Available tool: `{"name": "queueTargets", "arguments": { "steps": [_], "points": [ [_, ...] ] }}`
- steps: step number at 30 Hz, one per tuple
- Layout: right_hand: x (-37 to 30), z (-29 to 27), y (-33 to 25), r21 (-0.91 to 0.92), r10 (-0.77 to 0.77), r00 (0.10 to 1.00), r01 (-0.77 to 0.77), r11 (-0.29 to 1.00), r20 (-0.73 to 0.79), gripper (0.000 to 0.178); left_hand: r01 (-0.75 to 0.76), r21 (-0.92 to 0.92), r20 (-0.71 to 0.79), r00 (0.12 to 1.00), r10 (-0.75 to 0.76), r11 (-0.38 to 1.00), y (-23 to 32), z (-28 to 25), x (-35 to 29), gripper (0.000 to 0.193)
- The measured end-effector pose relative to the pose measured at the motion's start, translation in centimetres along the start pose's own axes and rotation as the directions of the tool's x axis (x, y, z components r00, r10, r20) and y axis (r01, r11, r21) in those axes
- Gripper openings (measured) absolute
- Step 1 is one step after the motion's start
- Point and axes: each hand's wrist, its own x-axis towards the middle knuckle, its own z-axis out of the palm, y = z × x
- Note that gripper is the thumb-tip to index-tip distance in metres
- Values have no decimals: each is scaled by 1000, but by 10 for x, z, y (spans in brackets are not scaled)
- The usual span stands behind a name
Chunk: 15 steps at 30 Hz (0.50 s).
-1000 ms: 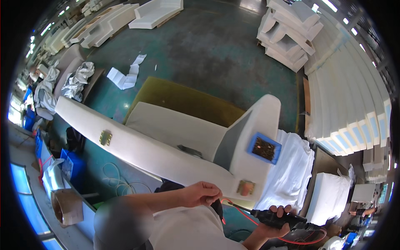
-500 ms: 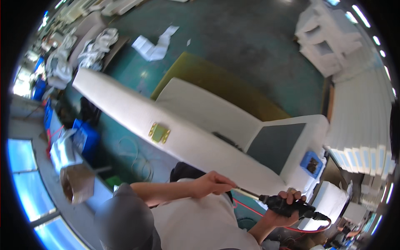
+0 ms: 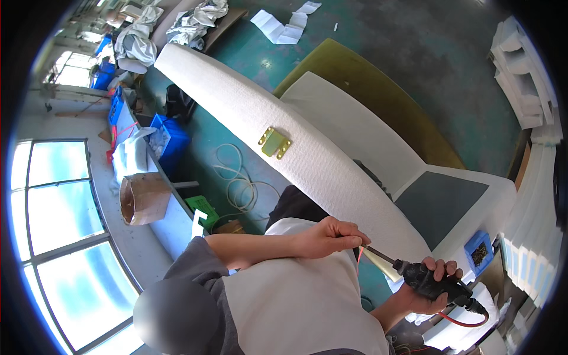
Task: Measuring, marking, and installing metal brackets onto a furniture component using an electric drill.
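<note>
My right hand (image 3: 427, 291) is wrapped round a black power screwdriver (image 3: 439, 283) with a long thin bit and a red hose at its rear. My left hand (image 3: 331, 238) is closed in a pinch at the bit's tip; anything small between the fingertips is hidden. Both hands are just above the near end of a white padded sofa piece (image 3: 322, 173). A brass-coloured metal bracket (image 3: 275, 142) with several holes lies on its long top rail. At the far right end, a blue box (image 3: 478, 253) contains small brownish metal pieces.
An olive-coloured board (image 3: 378, 83) lies behind the sofa piece. White paper sheets (image 3: 281, 26) and a coiled pale hose (image 3: 242, 183) are on the green floor. Left stand a bench with a brown paper bag (image 3: 145, 198) and a blue crate (image 3: 171, 139). White foam pieces (image 3: 520, 71) are stacked right.
The whole view has shifted, so the sofa piece and bracket appear farther right and higher. Both hands remain at the screwdriver, the left still pinching at the bit's tip.
</note>
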Motion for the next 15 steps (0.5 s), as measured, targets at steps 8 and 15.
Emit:
{"name": "queueTargets", "arguments": {
  "steps": [8, 15],
  "points": [
    [-8, 20, 25, 8, -48, 999, 48, 999, 10, 48, -117, 268, 181, 981, 69, 956, 20, -37, -1, 21],
    [-12, 60, 85, -80, -62, 998, 61, 995, -11, 51, 399, -199, 253, 903, -346, 895, 53, -95, -18, 23]
  ]
}}
